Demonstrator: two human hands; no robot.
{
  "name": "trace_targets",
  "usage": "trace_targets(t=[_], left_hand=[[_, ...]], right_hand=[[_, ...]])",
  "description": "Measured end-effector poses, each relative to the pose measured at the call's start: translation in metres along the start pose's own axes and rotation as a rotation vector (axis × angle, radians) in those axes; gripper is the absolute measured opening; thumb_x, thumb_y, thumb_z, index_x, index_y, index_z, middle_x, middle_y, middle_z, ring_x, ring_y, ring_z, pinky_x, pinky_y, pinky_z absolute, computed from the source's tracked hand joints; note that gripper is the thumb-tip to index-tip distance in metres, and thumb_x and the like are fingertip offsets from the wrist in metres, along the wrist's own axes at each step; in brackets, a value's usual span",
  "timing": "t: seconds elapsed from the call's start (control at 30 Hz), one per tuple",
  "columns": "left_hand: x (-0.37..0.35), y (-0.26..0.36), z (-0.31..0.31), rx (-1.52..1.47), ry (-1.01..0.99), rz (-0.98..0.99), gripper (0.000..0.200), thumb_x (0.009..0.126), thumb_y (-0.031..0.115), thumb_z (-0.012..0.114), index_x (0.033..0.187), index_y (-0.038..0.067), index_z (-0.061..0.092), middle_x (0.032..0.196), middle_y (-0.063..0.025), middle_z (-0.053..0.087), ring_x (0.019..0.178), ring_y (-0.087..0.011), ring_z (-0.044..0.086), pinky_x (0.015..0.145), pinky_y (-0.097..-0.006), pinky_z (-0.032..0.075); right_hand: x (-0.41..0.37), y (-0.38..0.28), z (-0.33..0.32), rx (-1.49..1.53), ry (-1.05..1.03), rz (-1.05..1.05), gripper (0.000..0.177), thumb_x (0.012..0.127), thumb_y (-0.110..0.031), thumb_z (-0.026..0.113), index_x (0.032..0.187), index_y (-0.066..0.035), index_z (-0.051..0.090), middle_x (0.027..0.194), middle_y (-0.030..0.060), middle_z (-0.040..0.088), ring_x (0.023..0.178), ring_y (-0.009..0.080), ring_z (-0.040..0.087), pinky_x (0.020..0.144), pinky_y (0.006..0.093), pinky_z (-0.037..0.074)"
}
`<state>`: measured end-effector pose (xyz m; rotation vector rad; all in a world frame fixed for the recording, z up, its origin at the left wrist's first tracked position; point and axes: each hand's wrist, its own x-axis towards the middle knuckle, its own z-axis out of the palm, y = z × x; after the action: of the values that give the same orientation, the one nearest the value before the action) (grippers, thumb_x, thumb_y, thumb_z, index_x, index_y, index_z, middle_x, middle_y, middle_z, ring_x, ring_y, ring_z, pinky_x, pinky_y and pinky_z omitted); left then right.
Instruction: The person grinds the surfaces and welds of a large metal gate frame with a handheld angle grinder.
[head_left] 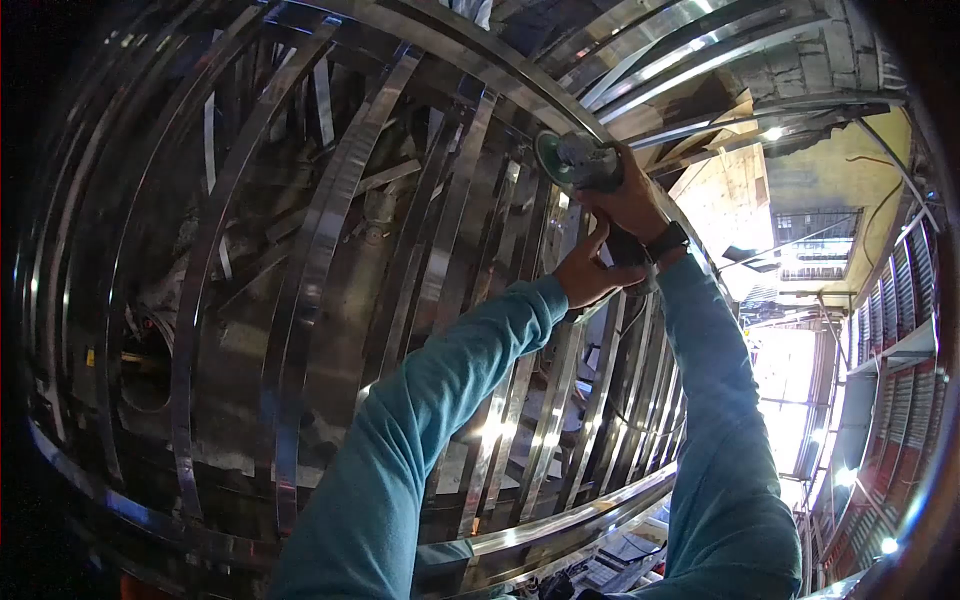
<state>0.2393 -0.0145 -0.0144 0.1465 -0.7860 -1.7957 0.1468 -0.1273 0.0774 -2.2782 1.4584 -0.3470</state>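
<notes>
angle grinder (588, 165) raised at 1 o'clock of view, disc (550, 155) against curved bar of steel frame (330, 220). right hand (630, 200) clamped round grinder body, just behind disc; black watch (668, 240) on wrist. left hand (588, 272) at 7 o'clock of right hand, closed on rear of tool, grip partly hidden. both arms in teal sleeves (420, 430), reaching up. polished strips of frame fan across left and centre. bright opening (790, 400) at 3 o'clock.

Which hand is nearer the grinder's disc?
Right. The right hand grips the grinder just behind the disc; the left hand holds its body lower down, farther from the disc.
</notes>
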Motion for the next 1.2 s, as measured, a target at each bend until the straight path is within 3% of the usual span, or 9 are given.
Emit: trace_targets(t=[0.13,0.33,0.5,0.63,0.73,0.77,0.83,0.97,1.2], left_hand=[[-0.001,0.001,0.002,0.049,0.031,0.077,0.094,0.084,0.024,0.079,0.151,0.002,0.017,0.113,-0.0082,0.061,0.081,-0.0119,0.062,0.076,-0.0262,0.053],[-0.005,0.003,0.000,0.046,0.084,-0.103,0.089,0.088,0.028,0.075,0.150,0.000,0.019,0.110,-0.0103,0.061,0.078,-0.0096,0.059,0.069,-0.0241,0.051],[-0.006,0.011,0.002,0.073,0.034,-0.014,0.083,0.088,0.029,0.074,0.147,0.000,0.024,0.113,-0.0096,0.059,0.078,-0.0082,0.058,0.069,-0.0245,0.050],[0.006,-0.019,-0.003,0.113,0.032,0.085,0.078,0.089,0.029,0.074,0.145,-0.001,0.027,0.115,-0.0087,0.058,0.079,-0.0088,0.057,0.069,-0.0245,0.051],[0.006,-0.017,0.000,0.127,0.011,0.118,0.074,0.090,0.028,0.072,0.142,-0.001,0.030,0.114,-0.0087,0.058,0.083,-0.0111,0.059,0.076,-0.0252,0.053],[0.003,-0.014,0.001,0.119,-0.010,0.069,0.081,0.089,0.032,0.073,0.145,-0.001,0.026,0.116,-0.0103,0.059,0.086,-0.0124,0.060,0.078,-0.0269,0.053],[-0.006,-0.001,0.010,0.110,-0.032,0.021,0.088,0.087,0.035,0.074,0.148,-0.002,0.022,0.119,-0.0119,0.059,0.089,-0.0138,0.061,0.081,-0.0285,0.054],[-0.017,0.012,0.022,0.487,-0.010,-0.165,0.113,0.081,0.054,0.074,0.155,0.005,0.005,0.139,-0.0196,0.049,0.085,-0.0152,0.061,0.073,-0.0334,0.054],[-0.007,0.000,0.013,0.341,-0.002,-0.049,0.098,0.084,0.049,0.073,0.154,0.008,0.019,0.142,-0.0152,0.047,0.083,-0.0128,0.058,0.075,-0.0294,0.052]], right_hand=[[0.000,-0.024,-0.001,-0.136,-0.010,-0.032,0.088,0.066,-0.028,0.087,0.137,-0.009,0.037,0.122,0.0195,0.059,0.114,0.0314,0.059,0.095,0.0424,0.048],[0.003,-0.045,0.002,-0.210,-0.037,0.069,0.092,0.065,-0.031,0.087,0.138,-0.009,0.036,0.123,0.0203,0.058,0.114,0.0326,0.059,0.095,0.0436,0.048],[-0.002,-0.020,0.000,-0.133,-0.005,0.041,0.093,0.065,-0.032,0.088,0.138,-0.008,0.036,0.122,0.0188,0.059,0.112,0.0298,0.059,0.095,0.0418,0.048],[-0.005,0.003,0.000,0.025,0.021,0.057,0.093,0.064,-0.033,0.088,0.138,-0.005,0.038,0.121,0.0178,0.059,0.111,0.0284,0.058,0.096,0.0398,0.047],[-0.009,0.001,-0.009,0.030,-0.025,0.137,0.096,0.065,-0.031,0.089,0.140,-0.004,0.036,0.122,0.0187,0.058,0.112,0.0284,0.057,0.096,0.0393,0.047],[-0.010,0.008,-0.010,0.028,-0.025,0.138,0.096,0.065,-0.031,0.089,0.140,-0.004,0.036,0.122,0.0187,0.058,0.112,0.0284,0.057,0.096,0.0393,0.047],[-0.010,0.024,-0.014,-0.043,-0.036,0.104,0.090,0.068,-0.016,0.087,0.141,-0.004,0.035,0.118,0.0155,0.061,0.106,0.0215,0.060,0.091,0.0362,0.050],[-0.015,-0.019,-0.031,-0.020,-0.202,0.130,0.088,0.069,-0.010,0.086,0.142,-0.005,0.035,0.113,0.0127,0.062,0.103,0.0185,0.061,0.087,0.0337,0.052],[-0.001,-0.011,-0.032,-0.002,-0.247,0.091,0.090,0.072,-0.012,0.084,0.145,-0.007,0.030,0.112,0.0123,0.062,0.099,0.0185,0.062,0.085,0.0321,0.052]])
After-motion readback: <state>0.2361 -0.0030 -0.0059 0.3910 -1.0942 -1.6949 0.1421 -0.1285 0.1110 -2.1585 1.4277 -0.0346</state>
